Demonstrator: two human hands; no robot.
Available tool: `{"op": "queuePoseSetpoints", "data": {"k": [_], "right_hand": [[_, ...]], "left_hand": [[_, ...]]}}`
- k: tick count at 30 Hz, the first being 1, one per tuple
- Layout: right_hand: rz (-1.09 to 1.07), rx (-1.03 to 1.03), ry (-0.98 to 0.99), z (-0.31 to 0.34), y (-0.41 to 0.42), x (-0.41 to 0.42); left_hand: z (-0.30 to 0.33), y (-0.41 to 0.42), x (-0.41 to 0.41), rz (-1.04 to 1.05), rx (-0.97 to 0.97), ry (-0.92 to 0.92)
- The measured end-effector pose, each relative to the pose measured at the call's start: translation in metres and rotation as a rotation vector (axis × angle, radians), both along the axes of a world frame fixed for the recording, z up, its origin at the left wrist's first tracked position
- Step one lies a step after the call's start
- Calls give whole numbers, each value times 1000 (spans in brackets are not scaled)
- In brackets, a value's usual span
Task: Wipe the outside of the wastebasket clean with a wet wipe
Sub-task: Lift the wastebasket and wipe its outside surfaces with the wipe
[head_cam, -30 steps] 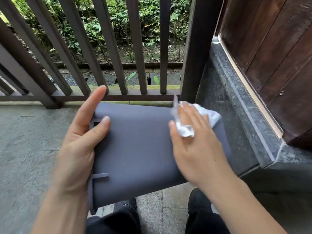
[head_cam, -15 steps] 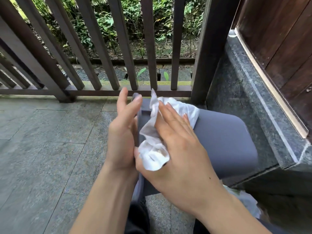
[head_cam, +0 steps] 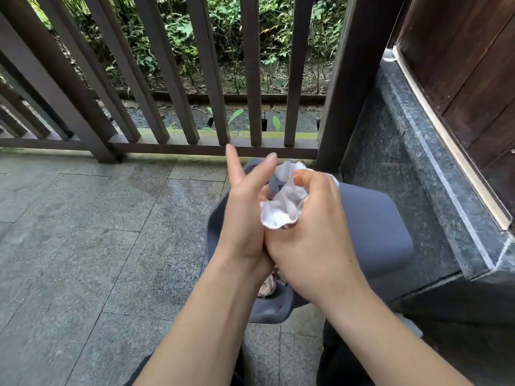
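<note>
A grey wastebasket (head_cam: 373, 232) lies on its side in front of me, above the stone floor, its rim end toward the left and its smooth side facing up. My right hand (head_cam: 312, 235) grips a crumpled white wet wipe (head_cam: 284, 204) at the basket's rim end. My left hand (head_cam: 245, 207) lies with straight fingers against the left end of the basket, fingertips pointing at the railing. Both hands hide most of the rim. A bit of crumpled pale stuff (head_cam: 266, 286) shows below my wrists, at the basket's mouth.
A dark wooden railing (head_cam: 172, 79) runs across the far side, with plants behind it. A dark stone ledge (head_cam: 434, 174) and a wooden door (head_cam: 479, 87) stand on the right. Grey stone tiles (head_cam: 83, 232) cover the floor on the left. My dark trouser legs (head_cam: 342, 355) are below.
The basket has turned so its rim end faces left. My right hand slid the wipe from the far right across to the rim and bunched it up. My left hand shifted to the rim end.
</note>
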State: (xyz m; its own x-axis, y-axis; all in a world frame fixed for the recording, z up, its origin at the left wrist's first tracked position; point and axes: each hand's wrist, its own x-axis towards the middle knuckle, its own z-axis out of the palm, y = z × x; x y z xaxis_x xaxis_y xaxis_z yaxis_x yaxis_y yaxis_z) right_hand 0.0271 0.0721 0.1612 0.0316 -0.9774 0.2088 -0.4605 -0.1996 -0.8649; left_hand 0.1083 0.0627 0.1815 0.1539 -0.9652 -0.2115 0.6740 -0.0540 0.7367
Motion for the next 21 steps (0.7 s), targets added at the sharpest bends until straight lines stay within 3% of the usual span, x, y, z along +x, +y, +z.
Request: {"op": "queuePoseSetpoints", "data": {"k": [9,14,21], "right_hand": [[212,-205,-18,-28,32,2],[285,-97,-81,-39,31,7],[330,-253,90,-30,31,4]], "left_hand": [[-6,-13,27,229,76,-45],[-10,-12,38,254,222,-210],[-11,-2,39,294,114,-433]]}}
